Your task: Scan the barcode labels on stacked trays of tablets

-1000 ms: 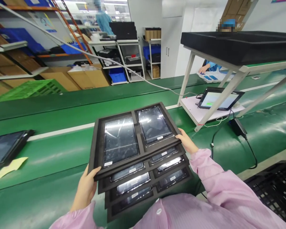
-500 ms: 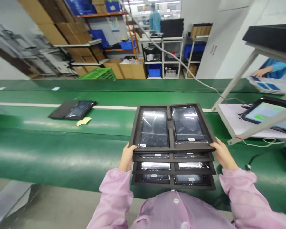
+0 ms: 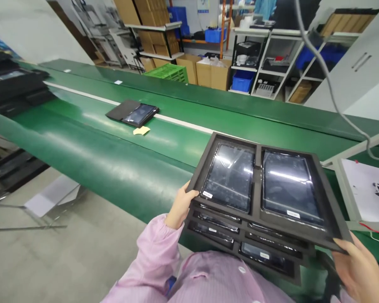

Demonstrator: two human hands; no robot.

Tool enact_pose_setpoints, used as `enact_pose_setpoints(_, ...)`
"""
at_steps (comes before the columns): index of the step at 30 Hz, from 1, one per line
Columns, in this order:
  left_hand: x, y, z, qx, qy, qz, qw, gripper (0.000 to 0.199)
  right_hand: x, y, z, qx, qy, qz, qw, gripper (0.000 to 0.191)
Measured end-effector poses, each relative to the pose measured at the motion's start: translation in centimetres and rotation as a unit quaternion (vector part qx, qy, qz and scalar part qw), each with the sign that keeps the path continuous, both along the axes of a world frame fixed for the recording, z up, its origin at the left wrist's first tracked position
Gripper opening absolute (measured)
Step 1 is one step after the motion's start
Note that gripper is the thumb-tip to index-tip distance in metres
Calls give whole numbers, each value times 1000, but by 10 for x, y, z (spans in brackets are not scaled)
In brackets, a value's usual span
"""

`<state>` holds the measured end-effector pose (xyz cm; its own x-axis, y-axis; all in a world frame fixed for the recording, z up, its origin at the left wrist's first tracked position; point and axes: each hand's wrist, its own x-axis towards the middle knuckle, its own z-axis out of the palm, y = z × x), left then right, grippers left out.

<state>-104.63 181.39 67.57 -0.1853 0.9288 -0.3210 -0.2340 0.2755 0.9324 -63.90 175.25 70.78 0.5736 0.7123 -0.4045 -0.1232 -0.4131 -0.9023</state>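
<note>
A black foam tray (image 3: pixel 257 185) with two compartments holds a wrapped tablet (image 3: pixel 232 176) on the left and another wrapped tablet (image 3: pixel 289 185) on the right. My left hand (image 3: pixel 180 204) grips its near left corner, thumb on the rim. At the near right corner, my right hand (image 3: pixel 360 263) has its thumb over the edge and fingers beneath. Under this tray, several similar trays with tablets show their near edges, close to my body. The top tray is tilted and partly covers them.
On the green bench (image 3: pixel 113 164) lie a smaller black foam tray (image 3: pixel 121 110) with one tablet and yellow paper (image 3: pixel 141 131). Stacked black trays (image 3: pixel 15 90) stand far left. A white shelf (image 3: pixel 369 189) and hanging cable (image 3: pixel 326 71) are at right.
The view has turned left, bringing the far-left stacks into sight. The top tray, still in both hands, appears larger and nearer, and tilts down toward the right.
</note>
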Motion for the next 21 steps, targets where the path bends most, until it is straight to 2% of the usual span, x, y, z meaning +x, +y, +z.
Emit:
enact_pose_setpoints(3, -4, -10, -9, -10, -9, 7, 1000, 37, -1, -13, -2, -42, 57, -27, 997, 69)
enact_pose_setpoints(7, -6, -15, -19, -22, 11, 10, 1000, 57, -6, -19, -11, -50, 26, -30, 998, 60)
enact_pose_setpoints(13, -6, -19, -17, -29, 28, -1, 999, 63, -13, -18, -10, -76, -4, -17, 997, 54)
enact_pose_setpoints(16, -14, -22, -19, -26, 5, -32, 999, 64, 4, -21, -16, -110, 3, -14, 994, 53)
enact_pose_setpoints(18, -21, -18, -22, -9, -44, -60, 997, 62, 21, -18, -24, -144, 19, -18, 989, 39)
enact_pose_setpoints(19, -24, -13, -24, -7, -70, -51, 996, 63, 30, -15, -29, -157, 26, -21, 987, 35)
enact_pose_setpoints(21, -27, 0, -28, -36, -112, -10, 993, 65, 45, -4, -42, -153, 18, -6, 988, 46)
